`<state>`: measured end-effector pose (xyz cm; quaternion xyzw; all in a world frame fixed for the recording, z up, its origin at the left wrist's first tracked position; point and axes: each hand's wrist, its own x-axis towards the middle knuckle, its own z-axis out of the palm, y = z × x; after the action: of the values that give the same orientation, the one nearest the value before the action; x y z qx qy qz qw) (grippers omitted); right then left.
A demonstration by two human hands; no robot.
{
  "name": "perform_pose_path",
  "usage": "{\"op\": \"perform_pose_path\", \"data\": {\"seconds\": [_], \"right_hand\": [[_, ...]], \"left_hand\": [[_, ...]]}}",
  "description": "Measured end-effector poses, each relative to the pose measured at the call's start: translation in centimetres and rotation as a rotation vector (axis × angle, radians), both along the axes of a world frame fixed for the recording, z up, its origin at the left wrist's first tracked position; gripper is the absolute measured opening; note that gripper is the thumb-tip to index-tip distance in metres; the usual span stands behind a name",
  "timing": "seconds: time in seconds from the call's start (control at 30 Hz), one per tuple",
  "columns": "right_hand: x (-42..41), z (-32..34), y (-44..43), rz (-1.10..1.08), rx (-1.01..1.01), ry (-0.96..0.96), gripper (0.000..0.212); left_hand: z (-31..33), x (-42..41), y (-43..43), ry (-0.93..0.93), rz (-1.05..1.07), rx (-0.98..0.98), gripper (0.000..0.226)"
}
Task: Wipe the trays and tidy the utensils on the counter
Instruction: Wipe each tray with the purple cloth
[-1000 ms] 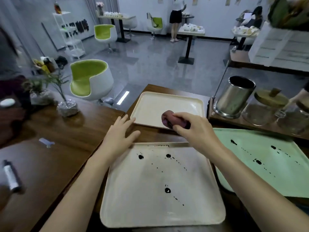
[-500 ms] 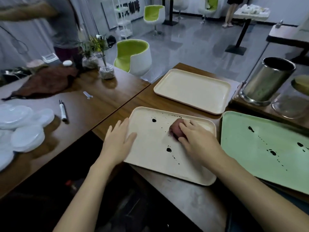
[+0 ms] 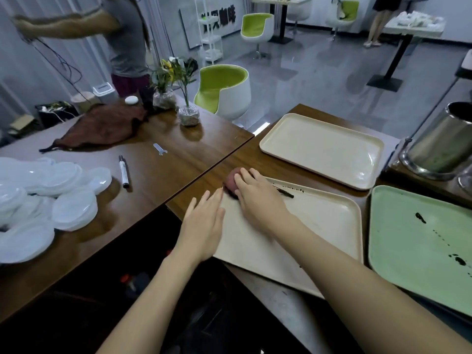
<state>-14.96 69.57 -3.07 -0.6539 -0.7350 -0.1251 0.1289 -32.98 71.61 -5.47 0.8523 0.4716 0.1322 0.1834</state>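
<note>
Maroon cloth [image 3: 230, 183] at far-left corner of near cream tray [image 3: 319, 226] on the counter [image 3: 255, 159] — right grip [image 3: 258, 198] curled over it, grasping. Left grip [image 3: 203, 223] released, flat on the tray's left edge. Black smear along far rim. Green tray [image 3: 408, 251] just right, ink-spotted. Marker [image 3: 124, 171] label and wall sign [image 3: 217, 17] — too blurred to read.

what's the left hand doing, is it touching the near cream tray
Touching. The head view shows the left hand lying flat, fingers straight, across the left edge of the near cream tray, with no gap between them.
</note>
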Motion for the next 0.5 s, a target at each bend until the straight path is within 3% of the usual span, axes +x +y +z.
{"op": "perform_pose_path", "data": {"seconds": [0.27, 0.5], "right_hand": [[1.1, 0.0, -0.8, -0.082, -0.120, 0.134, 0.027], [7.3, 0.2, -7.3, -0.203, -0.140, 0.191, 0.025]], "left_hand": [[-0.4, -0.3, 0.2, 0.001, 0.028, 0.028, 0.060], [-0.2, 0.0, -0.1, -0.026, 0.068, 0.022, 0.065]]}}
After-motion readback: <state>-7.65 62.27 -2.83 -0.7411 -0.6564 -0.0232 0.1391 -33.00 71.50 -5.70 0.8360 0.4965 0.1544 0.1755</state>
